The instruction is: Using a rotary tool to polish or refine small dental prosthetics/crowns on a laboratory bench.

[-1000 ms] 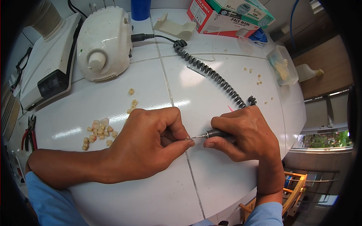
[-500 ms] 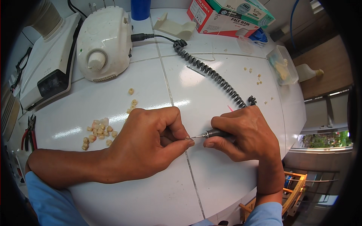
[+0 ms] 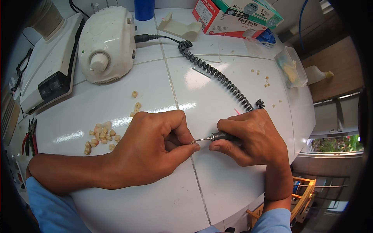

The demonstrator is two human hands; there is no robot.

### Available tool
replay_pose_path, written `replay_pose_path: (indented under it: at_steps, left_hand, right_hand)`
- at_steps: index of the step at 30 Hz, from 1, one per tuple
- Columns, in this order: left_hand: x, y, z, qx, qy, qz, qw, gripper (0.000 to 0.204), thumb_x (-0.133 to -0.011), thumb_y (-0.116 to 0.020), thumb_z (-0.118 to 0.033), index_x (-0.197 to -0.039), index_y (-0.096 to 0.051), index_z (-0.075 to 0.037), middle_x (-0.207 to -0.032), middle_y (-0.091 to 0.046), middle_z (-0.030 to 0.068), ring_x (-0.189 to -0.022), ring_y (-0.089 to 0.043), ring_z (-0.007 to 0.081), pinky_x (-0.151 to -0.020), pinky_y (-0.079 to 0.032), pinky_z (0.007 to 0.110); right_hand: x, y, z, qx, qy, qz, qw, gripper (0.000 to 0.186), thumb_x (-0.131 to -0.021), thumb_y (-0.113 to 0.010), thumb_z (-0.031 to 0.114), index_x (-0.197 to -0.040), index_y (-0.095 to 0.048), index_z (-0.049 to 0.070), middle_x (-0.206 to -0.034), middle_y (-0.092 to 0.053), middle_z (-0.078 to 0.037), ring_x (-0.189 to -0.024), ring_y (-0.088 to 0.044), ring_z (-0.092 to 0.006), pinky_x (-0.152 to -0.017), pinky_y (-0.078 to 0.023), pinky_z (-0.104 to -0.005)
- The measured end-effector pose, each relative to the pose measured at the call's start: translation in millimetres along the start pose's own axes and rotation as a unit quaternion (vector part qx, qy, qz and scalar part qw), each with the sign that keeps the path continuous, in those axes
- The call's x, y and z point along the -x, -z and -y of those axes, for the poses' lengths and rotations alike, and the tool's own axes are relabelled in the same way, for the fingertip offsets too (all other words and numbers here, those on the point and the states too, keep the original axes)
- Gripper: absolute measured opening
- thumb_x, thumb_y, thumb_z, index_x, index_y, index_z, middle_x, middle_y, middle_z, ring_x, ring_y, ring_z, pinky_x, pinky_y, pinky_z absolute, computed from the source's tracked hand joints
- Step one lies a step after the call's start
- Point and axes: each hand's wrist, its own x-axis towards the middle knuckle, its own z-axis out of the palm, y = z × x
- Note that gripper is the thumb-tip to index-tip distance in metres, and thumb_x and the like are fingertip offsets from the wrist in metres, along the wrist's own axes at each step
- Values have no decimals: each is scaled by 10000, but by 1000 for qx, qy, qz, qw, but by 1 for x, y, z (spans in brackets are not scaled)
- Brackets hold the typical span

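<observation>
My left hand is closed, thumb and fingertip pinching a tiny tooth-like crown; most of that piece is hidden by the fingertips. In my right hand is a dark rotary handpiece, gripped between thumb and fingers. Its thin metal bur points left, its tip at or very near the crown; contact is too small to tell. A pile of cream tooth-like crowns lies beyond my left forearm, with a few more just past the knuckles.
A coiled black cord runs back toward the white control unit. At far left stand a white machine and red-handled pliers. Mask boxes, a cream holder, a blue cup and a clear tub line the back.
The bur's tip has shifted slightly away from me, and a bit more of the pinched crown shows. Both hands are otherwise almost still.
</observation>
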Motion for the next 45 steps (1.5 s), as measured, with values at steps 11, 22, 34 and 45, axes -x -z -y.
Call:
replay_pose_path:
  at_steps: [11, 22, 34, 45]
  left_hand:
    - [0, 0, 1, 8, -2, -2, 1000, 166, -970, -851, -30, -968, -696, 28, -939, -793, 101, -869, -765, 96, -749, -629, 224]
    - [0, 1, 0, -3, -2, 0, 1000, 160, -972, -851, -34, -967, -703, 26, -929, -792, 92, -838, -751, 82, -711, -607, 215]
    - [-3, -11, 11, -18, -42, -36, 998, 165, -1015, -796, -17, -1060, -647, 37, -1049, -769, 119, -984, -771, 142, -895, -651, 289]
    - [-5, -18, 9, -68, -68, -37, 995, 156, -1005, -810, -26, -1051, -671, 28, -1041, -778, 107, -978, -769, 146, -902, -643, 302]
  right_hand:
    - [0, 2, 0, -1, 6, 8, 1000, 551, -1026, -721, 568, -767, -678, 83, -603, -612, -99, -530, -609, -361, -532, -424, -466]
    - [-1, 0, 1, -6, 3, -3, 1000, 557, -1027, -723, 568, -756, -666, 85, -598, -614, -100, -518, -604, -358, -527, -417, -464]
    - [-2, 1, -19, -85, -13, -16, 996, 543, -1027, -725, 540, -776, -703, 58, -572, -596, -149, -548, -605, -380, -564, -438, -477]
    - [-2, 4, -21, -85, -82, -25, 993, 612, -1065, -660, 586, -816, -761, 36, -613, -621, -176, -574, -597, -372, -603, -449, -493]
